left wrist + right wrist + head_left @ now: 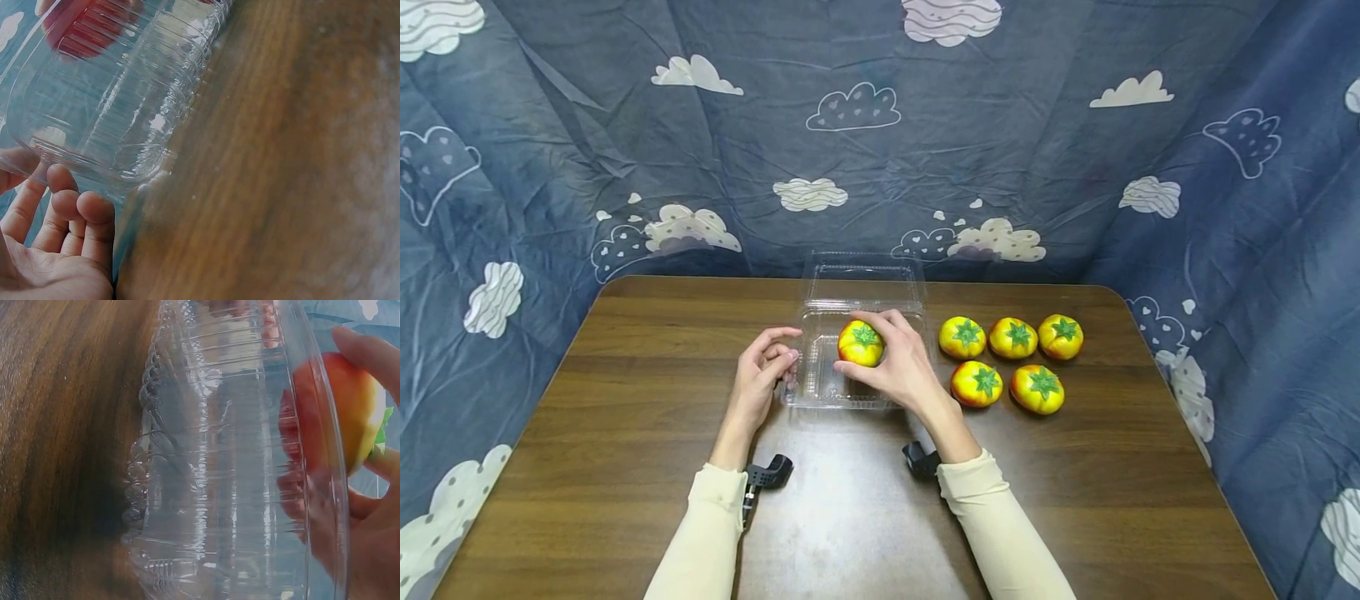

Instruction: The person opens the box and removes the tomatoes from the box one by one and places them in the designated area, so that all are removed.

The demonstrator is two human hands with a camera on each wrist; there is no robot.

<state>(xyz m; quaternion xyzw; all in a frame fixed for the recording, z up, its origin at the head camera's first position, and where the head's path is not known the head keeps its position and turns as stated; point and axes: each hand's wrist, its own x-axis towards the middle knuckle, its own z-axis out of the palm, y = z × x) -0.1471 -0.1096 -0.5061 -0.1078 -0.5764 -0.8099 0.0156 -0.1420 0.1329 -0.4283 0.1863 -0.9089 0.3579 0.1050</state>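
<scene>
A clear plastic clamshell container [820,398] stands open on the brown table [625,400], its lid [861,275] tipped back. My right hand [848,343] grips a yellow-red fruit with a green leafy top [863,340] and holds it inside the tray part. The right wrist view shows that fruit [337,412] through the clear wall [219,456], with my fingers [369,350] curled round it. My left hand [786,350] pinches the container's left rim; in the left wrist view its fingers [81,212] curl under the corner of the container [125,106].
Several more of the same fruits [1011,337] lie in two rows on the table right of the container, the nearest [962,337] close to my right hand. Blue cloud-print cloth [880,150] hangs behind and beside the table. Bare tabletop lies in front and to the left.
</scene>
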